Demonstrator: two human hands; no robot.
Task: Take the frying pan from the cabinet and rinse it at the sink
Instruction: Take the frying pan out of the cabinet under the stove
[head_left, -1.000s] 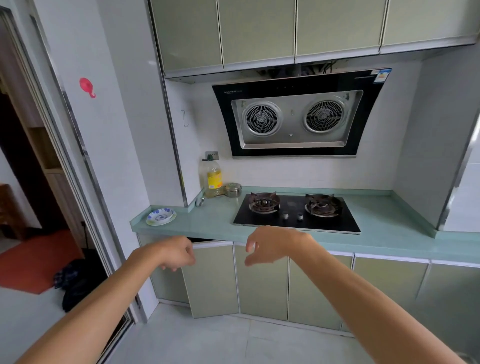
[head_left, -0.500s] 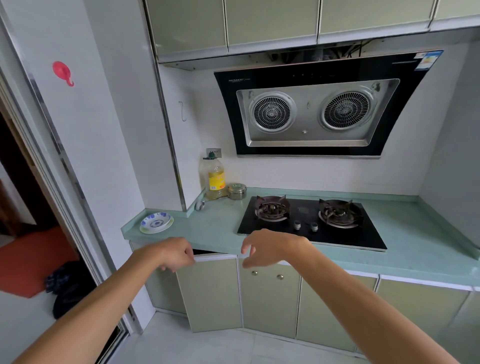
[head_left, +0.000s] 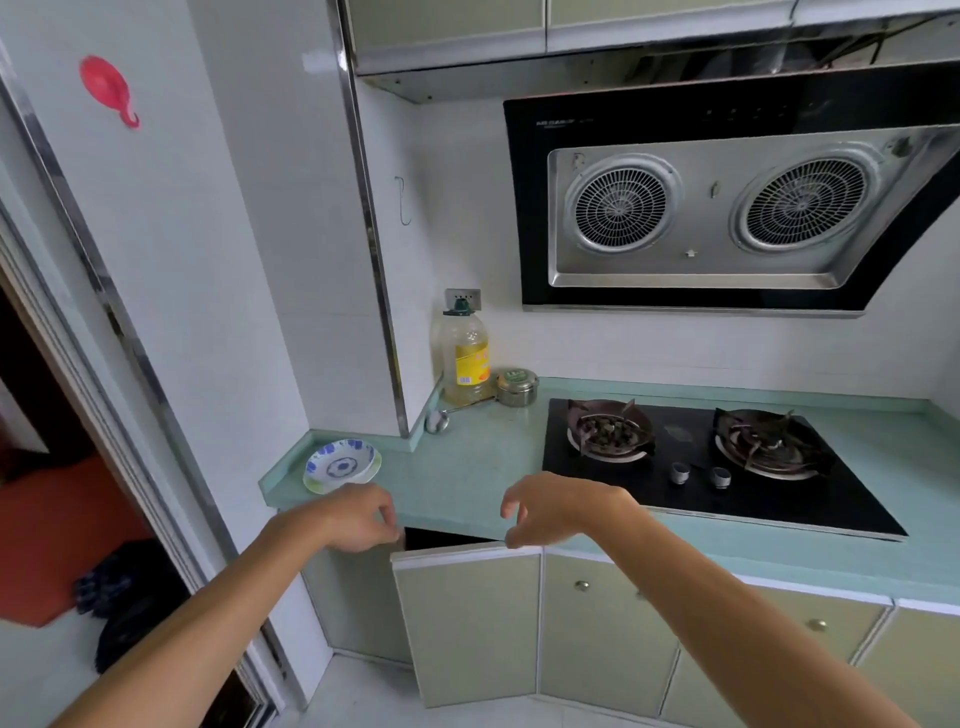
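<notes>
Below the green table (head_left: 457, 483), at lower centre of the head view, the cabinet door (head_left: 467, 623) stands ajar, with a dark gap between its top edge and the underside of the table. Half a second ago that gap was a thin sliver and the door sat nearly flush; a second ago the whole scene lay farther off, so the person has closed in on the cabinet while the door swung out.

The left hand (head_left: 358, 517) sits at the door's top left corner, fingers (head_left: 387, 512) curled narrow, though whether they actually pinch the edge I cannot tell. The right hand (head_left: 561, 506) hovers just above the door's top right corner, its fingers loosely bent and holding nothing.

No frying pan shows anywhere; it is presumably inside the dark cabinet, hidden for now. No sink is in frame either. On the table, a blue-patterned dish (head_left: 340, 465) rests at centre left, an oil bottle (head_left: 465, 358) stands against the wall, and the gas hob (head_left: 701, 457) fills the centre right.

Judging by this, the task is at its opening step: the door needs to swing wider before the pan can be reached.
</notes>
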